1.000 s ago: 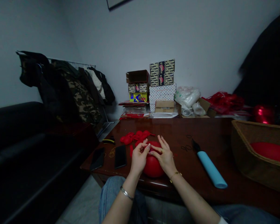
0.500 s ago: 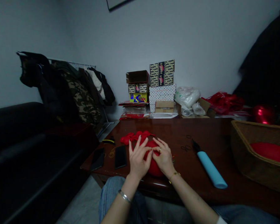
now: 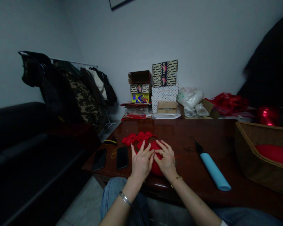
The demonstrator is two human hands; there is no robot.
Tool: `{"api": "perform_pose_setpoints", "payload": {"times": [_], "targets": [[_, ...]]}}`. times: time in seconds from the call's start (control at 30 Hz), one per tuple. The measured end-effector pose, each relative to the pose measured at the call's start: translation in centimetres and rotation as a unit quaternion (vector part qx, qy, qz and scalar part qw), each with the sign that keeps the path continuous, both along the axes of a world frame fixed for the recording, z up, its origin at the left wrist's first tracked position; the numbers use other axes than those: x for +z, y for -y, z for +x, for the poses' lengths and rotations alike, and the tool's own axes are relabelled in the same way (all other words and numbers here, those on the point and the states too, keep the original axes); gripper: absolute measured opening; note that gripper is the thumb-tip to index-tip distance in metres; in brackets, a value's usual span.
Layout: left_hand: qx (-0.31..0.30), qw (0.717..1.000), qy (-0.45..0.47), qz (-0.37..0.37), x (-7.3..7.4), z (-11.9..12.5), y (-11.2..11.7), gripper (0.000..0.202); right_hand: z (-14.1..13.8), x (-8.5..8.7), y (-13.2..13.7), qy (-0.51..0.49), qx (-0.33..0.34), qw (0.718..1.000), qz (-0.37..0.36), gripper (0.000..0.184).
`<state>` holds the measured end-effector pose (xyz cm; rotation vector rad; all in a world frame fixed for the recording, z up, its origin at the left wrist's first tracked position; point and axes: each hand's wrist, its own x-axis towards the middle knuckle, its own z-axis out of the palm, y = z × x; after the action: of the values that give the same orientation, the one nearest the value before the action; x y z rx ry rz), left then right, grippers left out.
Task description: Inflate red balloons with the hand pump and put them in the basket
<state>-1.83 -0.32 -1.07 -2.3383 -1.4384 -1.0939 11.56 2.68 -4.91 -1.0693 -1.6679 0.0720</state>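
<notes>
A round red balloon (image 3: 156, 169) rests near the table's front edge, partly hidden behind both hands. My left hand (image 3: 141, 164) pinches at its top with thumb and index finger, the other fingers raised. From the right, my right hand (image 3: 167, 161) pinches at the same spot, its fingertips meeting those of the left. What exactly lies between the fingertips is too small to see, likely the balloon's neck. Just beyond the hands lies a heap of limp red balloons (image 3: 132, 138). A light-blue hand pump (image 3: 214, 171) with a black nozzle lies to the right.
A wicker basket (image 3: 248, 166) holding a red balloon (image 3: 275, 153) stands at the right. Two dark phones (image 3: 99, 160) (image 3: 122, 157), yellow elastic loops (image 3: 113, 153) and black loops (image 3: 189, 149) lie on the wooden table (image 3: 179, 128). Stacked boxes (image 3: 165, 94) stand behind.
Both hands stay at the top of the balloon, with the raised fingers lowered slightly. The view has shifted a little; nothing else has visibly moved.
</notes>
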Motion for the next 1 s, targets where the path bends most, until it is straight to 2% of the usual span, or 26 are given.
{"api": "perform_pose_setpoints", "payload": {"times": [0.2, 0.33, 0.53, 0.77, 1.0], "targets": [[0.003, 0.999, -0.024, -0.047, 0.1, -0.3, -0.4, 0.017, 0.1, -0.6, 0.0, 0.022, -0.003, 1.0, 0.013, 0.011], [0.014, 1.0, -0.019, -0.013, -0.5, -0.2, -0.8, 0.016, 0.0, -0.7, 0.1, 0.039, -0.014, 0.999, 0.024, 0.01], [0.048, 0.998, 0.047, 0.015, -1.5, -0.3, -1.0, 0.015, -0.1, -1.0, 0.2, 0.016, -0.022, 0.998, 0.053, 0.006], [0.025, 0.998, 0.017, 0.055, -1.3, -0.5, 0.5, 0.02, 0.0, -0.8, 0.1, -0.032, -0.011, 0.999, 0.035, 0.005], [0.018, 0.999, -0.014, 0.042, -1.0, -0.6, 0.3, 0.024, -0.1, -1.0, 0.2, -0.023, -0.009, 0.998, 0.054, 0.006]]}}
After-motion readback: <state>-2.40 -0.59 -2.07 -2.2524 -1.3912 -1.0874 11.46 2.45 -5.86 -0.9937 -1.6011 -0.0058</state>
